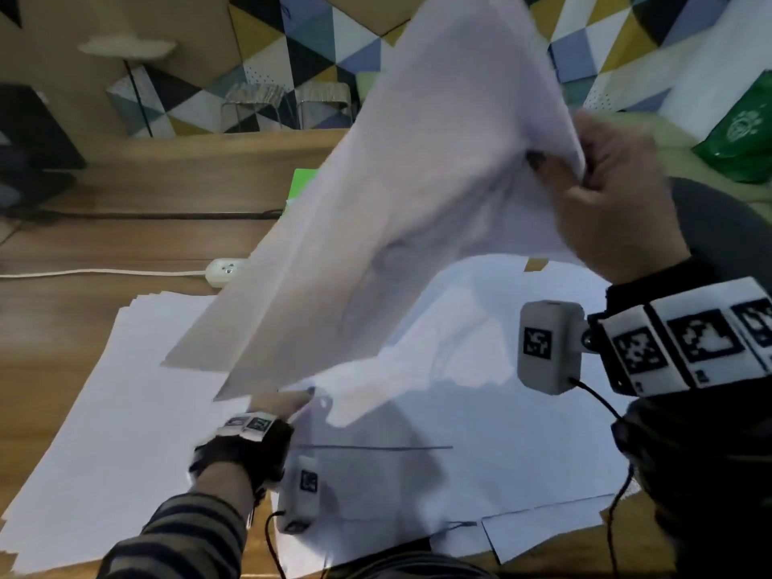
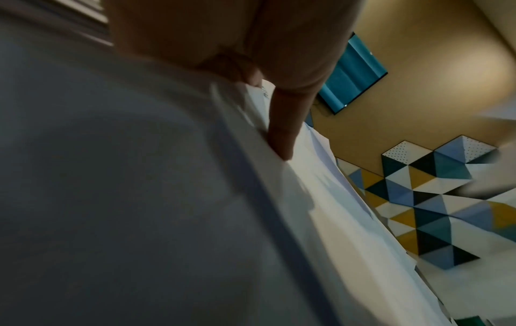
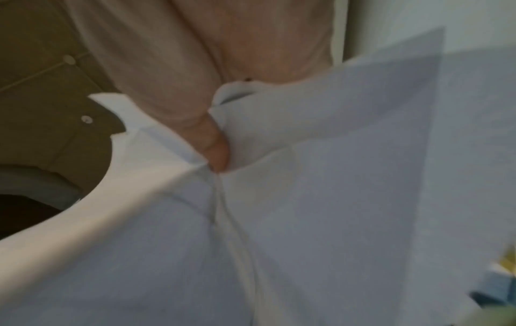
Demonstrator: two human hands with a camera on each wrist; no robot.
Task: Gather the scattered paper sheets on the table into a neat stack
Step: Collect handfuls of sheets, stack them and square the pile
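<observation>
My right hand (image 1: 593,181) grips a bunch of white paper sheets (image 1: 417,202) by their upper right corner and holds them in the air, slanting down to the left. In the right wrist view my thumb (image 3: 215,143) pinches these sheets (image 3: 335,198). More white sheets (image 1: 125,411) lie spread and overlapping over the near part of the wooden table (image 1: 125,236). My left hand (image 1: 288,401) reaches over them, fingertips hidden under the lifted bunch's lower corner. In the left wrist view a straight finger (image 2: 282,132) touches the edges of sheets (image 2: 321,198).
A white power strip (image 1: 223,271) with its cord lies on the table's left, a black cable behind it. A bright green flat thing (image 1: 303,181) shows behind the lifted sheets. A green bag (image 1: 743,131) stands at the far right. Stools (image 1: 288,104) stand beyond the table.
</observation>
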